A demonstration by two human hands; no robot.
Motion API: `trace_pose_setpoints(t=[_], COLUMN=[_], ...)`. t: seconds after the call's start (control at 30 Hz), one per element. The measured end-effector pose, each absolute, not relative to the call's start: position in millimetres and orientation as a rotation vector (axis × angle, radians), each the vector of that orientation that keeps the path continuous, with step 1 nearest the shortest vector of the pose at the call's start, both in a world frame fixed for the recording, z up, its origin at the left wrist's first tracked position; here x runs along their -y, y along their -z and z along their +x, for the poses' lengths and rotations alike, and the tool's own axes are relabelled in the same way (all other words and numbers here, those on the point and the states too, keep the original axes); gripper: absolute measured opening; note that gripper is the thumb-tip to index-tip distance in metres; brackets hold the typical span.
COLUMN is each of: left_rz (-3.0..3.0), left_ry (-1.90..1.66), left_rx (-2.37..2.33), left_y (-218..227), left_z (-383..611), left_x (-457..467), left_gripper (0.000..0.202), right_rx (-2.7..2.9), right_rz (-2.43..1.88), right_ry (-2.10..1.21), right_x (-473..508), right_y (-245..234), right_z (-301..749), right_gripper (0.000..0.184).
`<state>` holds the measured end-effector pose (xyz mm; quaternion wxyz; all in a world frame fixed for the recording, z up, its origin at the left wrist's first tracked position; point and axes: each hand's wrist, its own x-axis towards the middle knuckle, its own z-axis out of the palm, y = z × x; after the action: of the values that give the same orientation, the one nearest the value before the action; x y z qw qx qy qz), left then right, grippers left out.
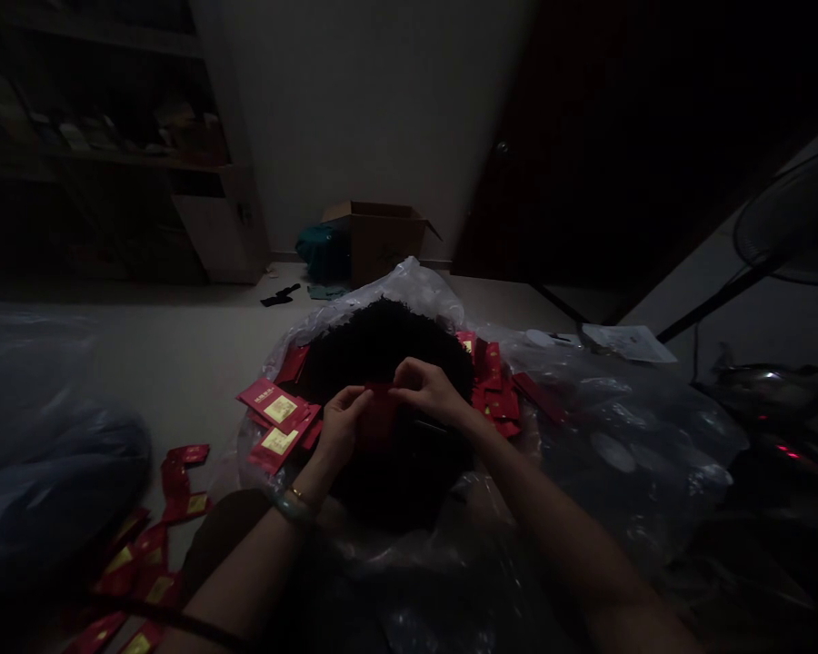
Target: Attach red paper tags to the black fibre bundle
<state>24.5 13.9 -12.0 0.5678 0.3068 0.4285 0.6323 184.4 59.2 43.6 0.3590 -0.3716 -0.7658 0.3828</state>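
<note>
A small red packet (377,420) hangs between my two hands over a heap of dark, loose, leaf-like material (382,331). My left hand (341,425) pinches its upper left edge, and my right hand (425,389) pinches the upper right. Clear plastic sheeting (409,282) surrounds the heap. Red packets with gold labels (279,413) lie on the heap's left side, close to my left hand. More red packets (496,386) are piled at its right edge. Dim light hides whether the held packet is open at the top.
Several red packets (154,568) are scattered on the floor at lower left. A large plastic bag (47,436) stands at left, and more clear plastic (627,436) spreads at right. An open cardboard box (387,241) and a teal bag (324,252) sit by the wall. A fan (791,218) stands at right.
</note>
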Motion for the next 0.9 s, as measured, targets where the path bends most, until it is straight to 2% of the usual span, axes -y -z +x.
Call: trace_pose_setpoints(t=[0.1,0.23,0.33,0.57,0.7,0.83,0.9], left_rz=[0.732,0.882,0.995,0.954,0.957,0.94,0.902], left_ry=[-1.527,-1.546,-1.496,-1.441,-1.297,-1.191,-1.201], left_rx=[-1.035,-1.141,-1.188,-1.187,-1.106,-1.106,-1.12], left_y=[11.2,4.8,2.3,5.6,6.4,11.4,13.8], left_z=[24.3,25.9,26.7,25.3,25.2,26.2,26.7], left_x=[-13.5,-10.4,-8.8,-9.9,-10.5,-11.1,-11.6], left_gripper=[0.033,0.026,0.024,0.03,0.039,0.042,0.044], right_rx=[1.876,1.857,1.766,1.69,1.697,1.758,1.886], right_rz=[-0.958,-1.019,-1.047,-1.054,-1.062,-1.21,-1.337], right_ry=[-1.025,-1.029,-1.072,-1.059,-1.012,-1.056,-0.958], right_x=[-58.9,-56.4,-53.3,-45.1,-40.9,-46.5,-50.9], right_y=[-33.2,-24.4,-19.8,-14.2,-12.6,-8.3,-3.7], right_z=[183.7,186.1,186.8,183.4,181.5,191.5,204.5], right_gripper=[0.026,0.013,0.014,0.013,0.014,0.023,0.027])
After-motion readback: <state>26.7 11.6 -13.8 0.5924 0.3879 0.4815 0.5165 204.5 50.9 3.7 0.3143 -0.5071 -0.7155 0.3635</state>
